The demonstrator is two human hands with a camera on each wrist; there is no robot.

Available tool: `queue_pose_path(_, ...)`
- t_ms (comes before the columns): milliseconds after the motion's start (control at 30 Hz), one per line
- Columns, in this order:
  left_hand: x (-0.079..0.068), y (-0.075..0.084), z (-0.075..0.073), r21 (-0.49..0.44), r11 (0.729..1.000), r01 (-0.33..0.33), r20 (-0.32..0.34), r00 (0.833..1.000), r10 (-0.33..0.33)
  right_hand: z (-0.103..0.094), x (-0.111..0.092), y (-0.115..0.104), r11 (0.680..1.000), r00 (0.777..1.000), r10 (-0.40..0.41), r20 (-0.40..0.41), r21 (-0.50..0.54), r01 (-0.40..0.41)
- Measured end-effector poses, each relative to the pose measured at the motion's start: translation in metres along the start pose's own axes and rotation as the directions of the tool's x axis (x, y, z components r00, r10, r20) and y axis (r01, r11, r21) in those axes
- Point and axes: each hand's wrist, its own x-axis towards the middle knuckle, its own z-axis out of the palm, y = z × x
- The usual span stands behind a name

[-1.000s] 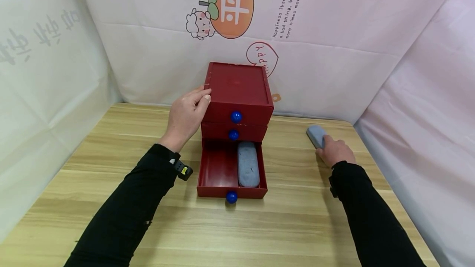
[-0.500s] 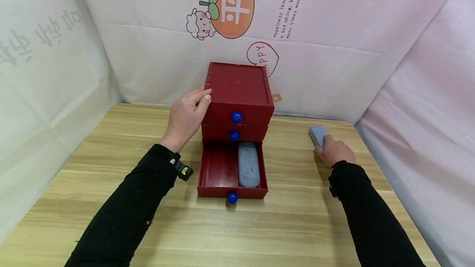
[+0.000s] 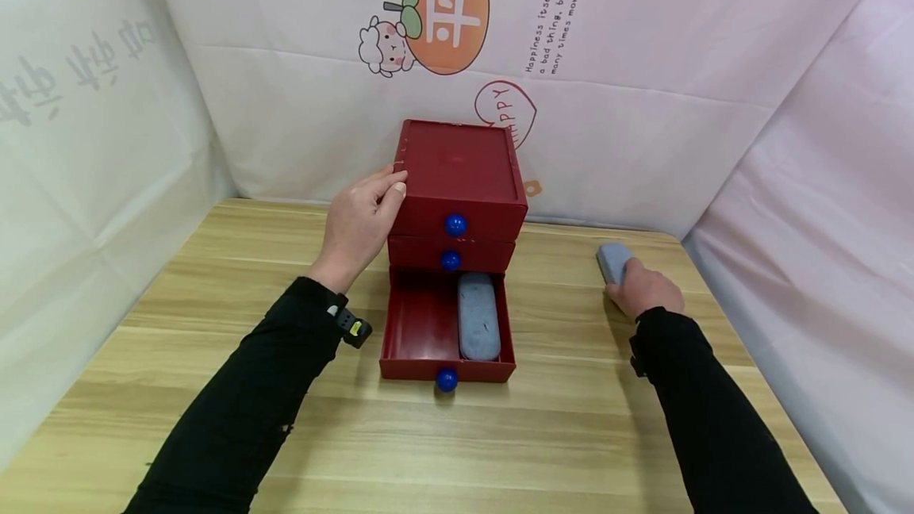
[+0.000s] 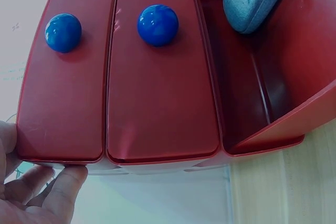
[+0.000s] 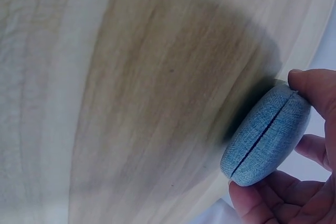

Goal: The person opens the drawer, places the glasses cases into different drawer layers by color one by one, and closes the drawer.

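Observation:
In the head view my right hand pinches a blue-grey fabric glasses case at the right of the table. The right wrist view shows thumb and fingers on opposite sides of this case, a dark seam running along its edge. My left hand rests against the upper left edge of a red drawer cabinet, its fingertips touching the side wall. The bottom drawer is pulled out. A second glasses case lies lengthwise along that drawer's right side.
The two upper drawers are closed, with blue round knobs on their fronts. Another blue knob sticks out from the bottom drawer. Printed white cloth hangs behind the wooden table and along both sides.
The glasses case in my right hand has shifted slightly to the right and turned a little. My left hand, the cabinet and the pulled-out drawer stay where they were.

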Motion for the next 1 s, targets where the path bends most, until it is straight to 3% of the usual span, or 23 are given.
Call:
queue_pose_path(500,-0.001,0.000,0.000,-0.002,1.000,0.006,-0.001,1.000,-0.006,0.004,-0.002,0.000,0.999,0.999,0.009,-0.031,0.047,-0.007)
queue_pose_path(1000,-0.001,0.000,0.000,0.006,1.000,0.002,-0.003,1.000,-0.002,-0.016,-0.005,-0.026,0.996,0.994,-0.041,-0.099,0.072,0.049)
